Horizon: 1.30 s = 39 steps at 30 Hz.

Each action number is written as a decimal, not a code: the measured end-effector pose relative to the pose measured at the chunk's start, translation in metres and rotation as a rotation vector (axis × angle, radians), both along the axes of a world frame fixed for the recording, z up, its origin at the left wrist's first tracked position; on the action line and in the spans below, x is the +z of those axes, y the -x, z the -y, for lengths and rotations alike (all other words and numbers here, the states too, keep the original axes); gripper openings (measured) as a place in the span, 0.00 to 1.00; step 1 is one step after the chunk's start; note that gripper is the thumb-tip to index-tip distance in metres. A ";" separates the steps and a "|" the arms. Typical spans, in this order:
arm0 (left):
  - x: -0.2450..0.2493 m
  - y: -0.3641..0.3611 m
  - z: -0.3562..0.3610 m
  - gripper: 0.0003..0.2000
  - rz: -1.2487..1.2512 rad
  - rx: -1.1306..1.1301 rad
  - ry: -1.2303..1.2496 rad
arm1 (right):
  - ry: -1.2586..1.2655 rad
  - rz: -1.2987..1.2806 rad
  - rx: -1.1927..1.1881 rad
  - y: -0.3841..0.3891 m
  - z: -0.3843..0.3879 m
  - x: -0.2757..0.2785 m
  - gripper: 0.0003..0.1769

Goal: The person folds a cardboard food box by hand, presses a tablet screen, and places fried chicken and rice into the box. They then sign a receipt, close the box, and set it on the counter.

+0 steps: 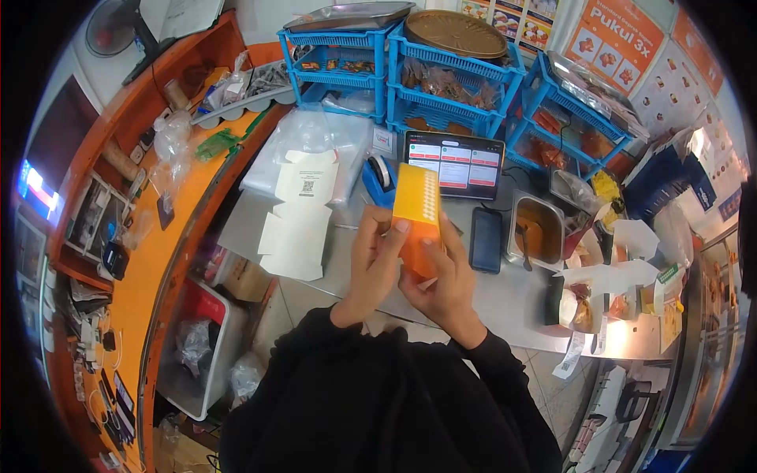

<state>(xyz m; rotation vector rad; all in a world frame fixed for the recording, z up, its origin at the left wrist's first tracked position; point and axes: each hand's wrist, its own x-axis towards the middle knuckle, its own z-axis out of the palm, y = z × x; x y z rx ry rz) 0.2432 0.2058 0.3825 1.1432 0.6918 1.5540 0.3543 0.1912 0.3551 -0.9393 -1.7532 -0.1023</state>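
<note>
Between my two hands, above the steel table, I hold a yellow and orange cardboard food box (416,217). My left hand (377,256) grips its left side, thumb on the near face. On the right and lower side, my right hand (443,272) has its fingers around the box. An unfolded white carton (303,217) with a printed code lies flat to the left. Just behind the box are a blue tape dispenser (380,181) and a tablet (465,162) with a lit screen. A dark phone (486,240) rests to the right of my right hand.
A steel pan of brown sauce (538,229) stands right of the phone. Several open food boxes (583,299) fill the table's right end. Blue stacked baskets (449,87) line the back. Clear plastic bags (315,134) lie behind the carton. A grey bin (206,347) is below left.
</note>
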 end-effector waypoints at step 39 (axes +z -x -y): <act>-0.038 0.007 -0.022 0.12 -0.401 -0.088 -0.193 | 0.209 -0.095 0.219 -0.022 -0.002 0.021 0.08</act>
